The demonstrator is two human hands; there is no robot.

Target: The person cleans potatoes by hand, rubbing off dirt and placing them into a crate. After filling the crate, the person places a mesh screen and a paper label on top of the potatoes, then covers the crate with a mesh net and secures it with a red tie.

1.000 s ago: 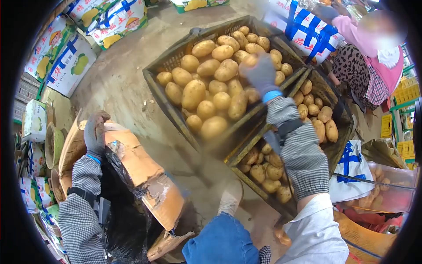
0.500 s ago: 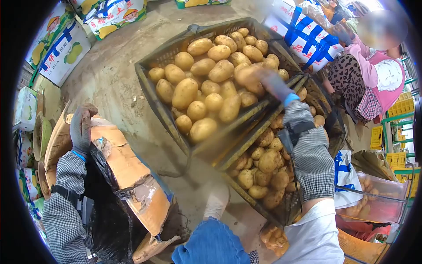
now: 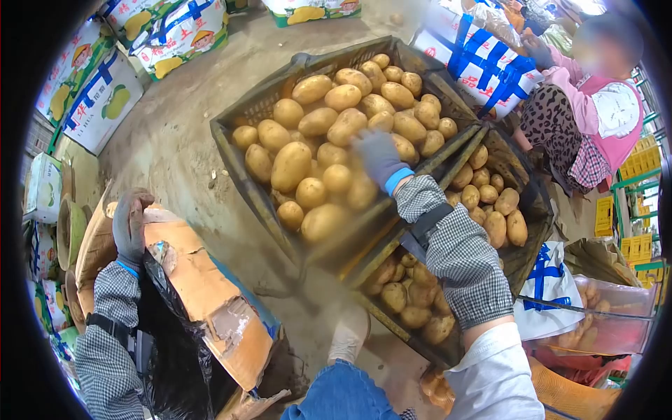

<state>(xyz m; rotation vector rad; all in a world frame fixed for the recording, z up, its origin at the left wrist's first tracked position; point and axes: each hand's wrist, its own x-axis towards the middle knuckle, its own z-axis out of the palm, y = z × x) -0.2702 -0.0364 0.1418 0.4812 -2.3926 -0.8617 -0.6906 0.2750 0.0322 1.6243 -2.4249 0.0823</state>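
Observation:
My left hand (image 3: 130,227), in a dirty grey glove, holds the upper edge of an open cardboard box (image 3: 183,246), beside its black plastic liner (image 3: 171,343). Over a large dark crate (image 3: 234,164) of potatoes (image 3: 291,166), my right hand (image 3: 380,157) reaches down in a grey glove with a blue cuff. Its fingers are blurred and point at the middle of the pile; whether they hold a potato cannot be made out. My right forearm passes over a second crate (image 3: 392,329) with smaller potatoes (image 3: 416,316).
A third crate (image 3: 542,210) with potatoes stands at the right. Beyond it a person (image 3: 595,119) in pink crouches by a taped white carton (image 3: 490,66). Printed cartons (image 3: 105,101) line the upper left. A clear bag (image 3: 616,315) of potatoes lies lower right.
My right hand has moved left, from the crate's right side toward its middle. A blurred potato seen at its fingers earlier no longer shows there. My left hand stays on the box edge.

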